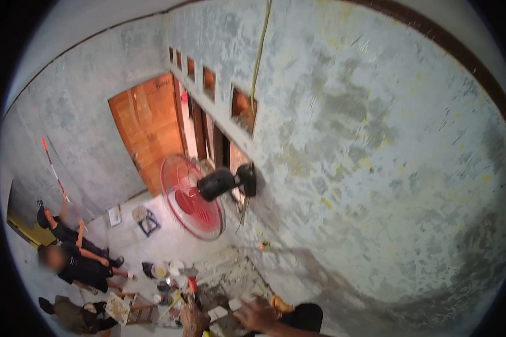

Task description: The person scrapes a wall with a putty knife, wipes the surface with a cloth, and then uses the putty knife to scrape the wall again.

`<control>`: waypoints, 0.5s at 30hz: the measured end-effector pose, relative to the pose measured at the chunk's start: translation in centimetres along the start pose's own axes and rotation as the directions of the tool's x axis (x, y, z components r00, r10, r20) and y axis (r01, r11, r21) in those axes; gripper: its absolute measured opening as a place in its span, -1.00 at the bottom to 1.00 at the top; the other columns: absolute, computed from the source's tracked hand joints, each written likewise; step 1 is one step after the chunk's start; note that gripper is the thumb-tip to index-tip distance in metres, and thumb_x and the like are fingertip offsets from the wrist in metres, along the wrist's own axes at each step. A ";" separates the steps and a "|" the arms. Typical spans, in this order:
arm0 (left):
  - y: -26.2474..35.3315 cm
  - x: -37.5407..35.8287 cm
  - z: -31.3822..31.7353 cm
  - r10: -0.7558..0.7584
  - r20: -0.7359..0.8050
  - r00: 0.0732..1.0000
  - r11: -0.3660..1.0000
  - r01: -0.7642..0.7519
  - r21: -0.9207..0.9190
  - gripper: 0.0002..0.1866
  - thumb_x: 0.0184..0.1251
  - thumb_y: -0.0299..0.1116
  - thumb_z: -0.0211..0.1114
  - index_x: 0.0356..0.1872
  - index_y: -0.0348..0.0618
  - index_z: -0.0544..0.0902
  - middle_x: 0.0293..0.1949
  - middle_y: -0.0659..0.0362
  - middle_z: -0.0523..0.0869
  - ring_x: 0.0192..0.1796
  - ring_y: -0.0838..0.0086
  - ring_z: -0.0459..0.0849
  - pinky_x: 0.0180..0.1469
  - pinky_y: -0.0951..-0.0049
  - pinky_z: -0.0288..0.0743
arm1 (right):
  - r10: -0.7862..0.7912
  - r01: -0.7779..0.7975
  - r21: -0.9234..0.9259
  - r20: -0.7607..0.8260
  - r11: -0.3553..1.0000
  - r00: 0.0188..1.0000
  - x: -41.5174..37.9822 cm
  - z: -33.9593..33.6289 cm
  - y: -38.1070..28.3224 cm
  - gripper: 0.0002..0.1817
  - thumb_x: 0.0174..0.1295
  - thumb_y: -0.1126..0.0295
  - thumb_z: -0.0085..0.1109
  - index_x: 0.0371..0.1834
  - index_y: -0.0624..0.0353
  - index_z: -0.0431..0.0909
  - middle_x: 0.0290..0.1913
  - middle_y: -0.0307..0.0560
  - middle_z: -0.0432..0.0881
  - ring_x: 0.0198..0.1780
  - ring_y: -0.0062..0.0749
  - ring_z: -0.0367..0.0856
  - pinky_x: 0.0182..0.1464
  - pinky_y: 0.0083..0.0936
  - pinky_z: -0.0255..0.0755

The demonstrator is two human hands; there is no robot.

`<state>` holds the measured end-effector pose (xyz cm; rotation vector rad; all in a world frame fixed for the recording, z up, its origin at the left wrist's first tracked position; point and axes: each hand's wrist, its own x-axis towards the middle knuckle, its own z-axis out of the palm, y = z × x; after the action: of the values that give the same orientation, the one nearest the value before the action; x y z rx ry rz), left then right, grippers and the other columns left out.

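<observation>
Grasping a red-handled tool (193, 285), the left hand (194, 320) is closed around its lower part at the bottom of the view, with the tool's greyish head directed away from the wearer. The right hand (256, 315) extends over pale flat pieces (217, 313) just beside it; whether its fingers hold one of them cannot be told. Beyond both hands lies a rough grey patch (230, 273) of broken material along the foot of the mottled wall (376, 123). Containers (160, 272) stand on the floor (163, 242) to the left, near a wooden stool (118, 308). A red fan (192, 201) projects from the wall above. At far left, one person (62, 227) holds a red-and-white pole (54, 171).
</observation>
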<state>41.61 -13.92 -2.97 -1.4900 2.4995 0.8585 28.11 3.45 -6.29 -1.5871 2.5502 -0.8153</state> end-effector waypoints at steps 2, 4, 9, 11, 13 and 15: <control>-2.1 0.6 2.2 0.059 -0.065 0.996 0.998 -0.057 0.033 -0.40 0.04 -0.39 0.33 0.12 -0.37 0.34 -0.42 -0.20 0.68 -0.34 -0.15 0.69 -0.28 -0.04 0.55 | 0.102 -0.080 -0.135 0.160 0.988 0.982 -1.9 -3.4 2.0 -0.37 0.21 -0.09 0.21 0.29 -0.02 0.47 0.23 0.28 0.45 0.21 0.07 0.48 0.11 -0.11 0.47; -2.9 0.6 2.9 0.150 -0.155 0.976 0.986 -0.159 -0.044 -0.48 0.03 -0.39 0.35 0.01 -0.32 0.35 -0.46 -0.18 0.66 -0.35 -0.14 0.68 -0.30 -0.04 0.54 | -0.076 0.112 -0.236 0.156 0.965 0.985 -4.9 -3.2 4.9 -0.48 0.26 -0.02 0.17 0.23 -0.06 0.54 0.27 0.22 0.41 0.24 0.01 0.46 0.23 -0.11 0.33; -3.1 1.0 3.0 0.183 -0.140 0.973 0.981 -0.189 -0.032 -0.49 0.04 -0.38 0.36 -0.01 -0.30 0.34 -0.45 -0.18 0.67 -0.34 -0.15 0.68 -0.28 -0.06 0.54 | 0.058 -0.057 -0.021 0.045 0.998 0.997 -5.8 -1.0 7.7 -0.76 0.11 0.46 0.14 -0.14 0.04 0.63 -0.07 -0.03 0.65 0.02 -0.10 0.59 0.12 -0.07 0.38; -3.2 1.4 3.0 0.197 -0.146 0.970 0.977 -0.206 -0.050 -0.47 0.04 -0.40 0.35 0.03 -0.33 0.35 -0.42 -0.20 0.67 -0.34 -0.15 0.68 -0.28 -0.04 0.55 | 0.133 -0.125 0.097 -0.078 0.987 0.988 -3.6 -1.0 7.2 -0.78 0.10 0.49 0.13 -0.17 0.07 0.62 -0.16 0.01 0.65 -0.07 -0.04 0.61 0.03 -0.11 0.44; -4.3 1.5 4.0 0.272 -0.209 0.939 0.956 -0.289 -0.057 -0.33 0.08 -0.33 0.34 0.22 -0.39 0.33 -0.29 -0.24 0.69 -0.30 -0.13 0.68 -0.13 -0.02 0.53 | 0.242 -0.164 0.249 -0.324 0.955 0.915 -3.4 0.0 7.8 -0.86 0.21 0.49 0.05 -0.22 0.17 0.59 -0.30 0.12 0.65 -0.23 0.13 0.64 -0.19 -0.21 0.54; -5.4 2.3 5.5 0.187 -0.187 0.965 0.982 -0.178 0.063 -0.21 0.14 -0.09 0.30 0.32 -0.40 0.29 -0.15 -0.21 0.69 -0.21 -0.09 0.68 0.16 -0.13 0.30 | 0.628 -0.502 0.516 -0.092 0.694 0.773 -1.9 -2.6 7.6 -0.72 0.44 0.22 -0.03 -0.30 0.20 0.52 -0.42 -0.05 0.60 -0.38 -0.27 0.58 -0.26 -0.33 0.47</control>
<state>43.93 -14.77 -10.60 -1.4073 2.8122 0.7061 22.00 8.75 -7.89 -0.5072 2.4832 -1.4605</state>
